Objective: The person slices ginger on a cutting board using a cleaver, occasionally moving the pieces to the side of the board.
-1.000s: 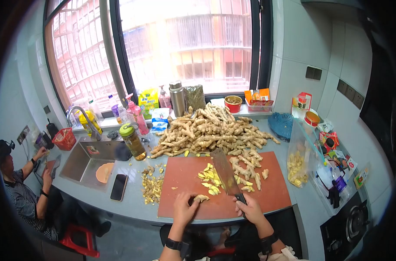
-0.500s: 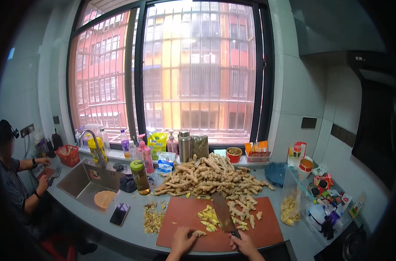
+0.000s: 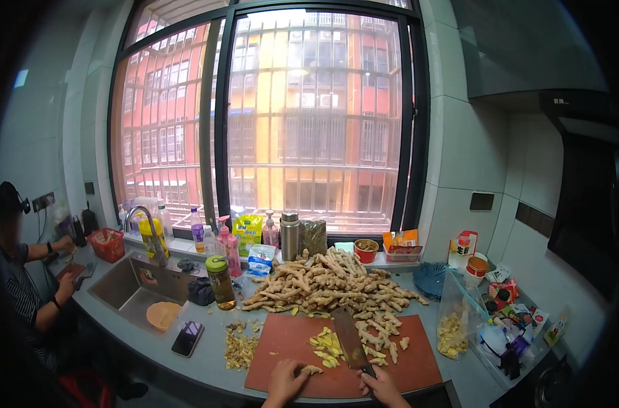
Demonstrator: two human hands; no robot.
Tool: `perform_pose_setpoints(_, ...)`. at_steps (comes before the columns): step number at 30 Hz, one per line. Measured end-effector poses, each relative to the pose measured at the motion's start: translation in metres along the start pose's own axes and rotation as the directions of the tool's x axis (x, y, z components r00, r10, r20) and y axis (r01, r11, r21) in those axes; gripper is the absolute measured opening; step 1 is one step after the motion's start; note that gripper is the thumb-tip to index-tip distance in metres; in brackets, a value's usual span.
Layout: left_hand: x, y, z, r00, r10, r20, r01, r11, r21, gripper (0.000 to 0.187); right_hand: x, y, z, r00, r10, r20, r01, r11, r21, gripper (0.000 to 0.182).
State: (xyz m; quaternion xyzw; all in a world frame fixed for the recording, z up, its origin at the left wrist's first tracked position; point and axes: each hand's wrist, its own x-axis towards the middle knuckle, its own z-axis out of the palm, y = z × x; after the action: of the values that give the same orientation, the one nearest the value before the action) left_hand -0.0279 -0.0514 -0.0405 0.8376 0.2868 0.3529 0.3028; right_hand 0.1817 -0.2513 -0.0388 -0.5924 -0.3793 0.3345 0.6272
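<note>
Fingers of left hand [image 3: 284,382] pinch a ginger bit [image 3: 312,370] on the board [image 3: 418,370]; right hand [image 3: 381,385] grips the cleaver [image 3: 349,345]. Risk: view tilted up, blade near fingertips, cut or slip poss.

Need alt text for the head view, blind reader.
A person's left hand pins a ginger piece on a red cutting board while the right hand grips a cleaver; a ginger pile lies behind.

No lettering is legible (packets [image 3: 250,230] too small, blurred)
</note>
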Motion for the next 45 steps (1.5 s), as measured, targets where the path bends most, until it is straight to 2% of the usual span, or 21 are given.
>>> perform_pose_setpoints(9, -0.001, 0.002, 0.0, 1.0, -0.008, -0.003, 0.008, 1.0, 0.0, 0.027, 0.0, 0.002, -0.003, 1.0, 0.006, 0.005, -0.006, 1.0, -0.015, 0.024)
perform_pose_setpoints(11, 0.0, 0.001, 0.0, 1.0, -0.002, -0.009, 0.002, 1.0, -0.008, 0.027, 0.003, 0.007, -0.01, 0.987, 0.159, 0.001, -0.159, 0.982, 0.098, 0.027)
perform_pose_setpoints(25, 0.0, 0.009, -0.004, 1.0, -0.009, -0.009, 0.009, 1.0, 0.0, 0.026, 0.0, 0.0, -0.009, 0.991, 0.131, 0.014, -0.132, 0.987, 0.09, 0.026)
perform_pose_setpoints(45, 0.001, 0.015, -0.008, 1.0, -0.024, 0.012, 0.024, 0.999, 0.024, 0.024, -0.002, -0.014, -0.002, 0.984, 0.18, -0.008, -0.179, 0.98, 0.088, 0.027)
